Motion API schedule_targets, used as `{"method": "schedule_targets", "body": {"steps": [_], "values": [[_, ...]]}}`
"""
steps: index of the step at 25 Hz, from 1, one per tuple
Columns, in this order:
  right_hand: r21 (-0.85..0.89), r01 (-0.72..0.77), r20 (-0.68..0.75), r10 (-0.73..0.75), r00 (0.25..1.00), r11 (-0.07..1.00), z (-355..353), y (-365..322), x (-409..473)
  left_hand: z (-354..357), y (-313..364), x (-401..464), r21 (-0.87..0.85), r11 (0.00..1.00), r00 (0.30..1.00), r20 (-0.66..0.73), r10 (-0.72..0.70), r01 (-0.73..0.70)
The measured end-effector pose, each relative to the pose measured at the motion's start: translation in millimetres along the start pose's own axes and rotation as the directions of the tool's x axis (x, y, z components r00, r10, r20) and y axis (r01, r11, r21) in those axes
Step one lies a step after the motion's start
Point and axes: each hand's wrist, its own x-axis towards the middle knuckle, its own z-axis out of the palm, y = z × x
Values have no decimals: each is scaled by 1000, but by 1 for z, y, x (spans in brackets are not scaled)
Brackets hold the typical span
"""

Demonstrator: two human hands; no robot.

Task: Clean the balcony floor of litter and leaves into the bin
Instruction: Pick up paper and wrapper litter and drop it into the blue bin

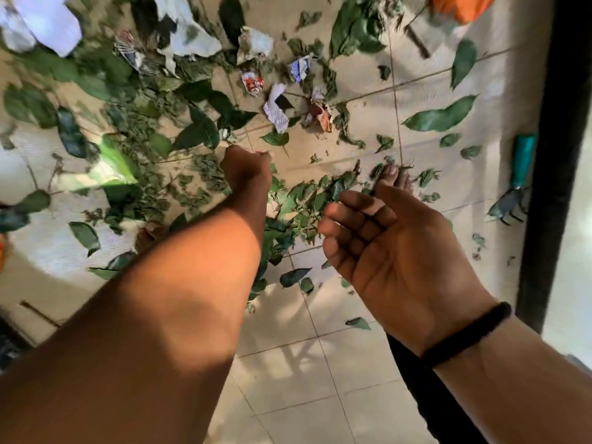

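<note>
- Leaves (pixel 439 116) and litter are seen scattered over the tiled balcony floor (pixel 320 363), thickest toward its far and left edges.
- Crumpled wrappers (pixel 277 110) and torn white paper (pixel 189 30) are found among the leaves near the far edge; print on them cannot be read through motion blur.
- An orange object (pixel 461 6) is cut off at the far right corner, and what it is cannot be told.
- A teal-handled hand rake (pixel 515 181) is seen lying along the right edge of the floor, beside a dark frame (pixel 551 155).
- No bin can be made out.
- The left hand (pixel 245 169) is stretched out over the leaf pile with its back to the camera; its fingers are hidden, so whether anything is held cannot be told.
- The right hand (pixel 394 251) is held palm up above the floor, fingers loosely curled, with nothing in it; a black band (pixel 464 334) is worn at the wrist.
- Toes (pixel 395 177) are partly hidden behind the right hand, among leaves.
</note>
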Motion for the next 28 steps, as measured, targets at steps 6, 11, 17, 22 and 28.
{"method": "schedule_targets", "body": {"steps": [6, 11, 17, 22, 28], "values": [[-129, 6, 14, -4, 1000, 992, 10, 5, 1, 12, -1, 25, 57, 998, 999, -36, -34, 36], [-166, 0, -8, -1, 1000, 986, 17, 20, 2, -45, -16, 19, -37, 995, 995, 44, 94, -92], [-216, 16, 19, -12, 1000, 976, 19, 29, 6, -103, -23, 25, -381, 924, 968, 242, 73, 26], [-235, 40, 23, -36, 999, 971, 20, 28, 10, -109, -28, 36, -324, 941, 969, 245, -15, 97], [-285, 28, 18, -24, 1000, 958, 23, 30, 12, -95, -16, 42, -114, 991, 985, 155, 81, -64]]}}
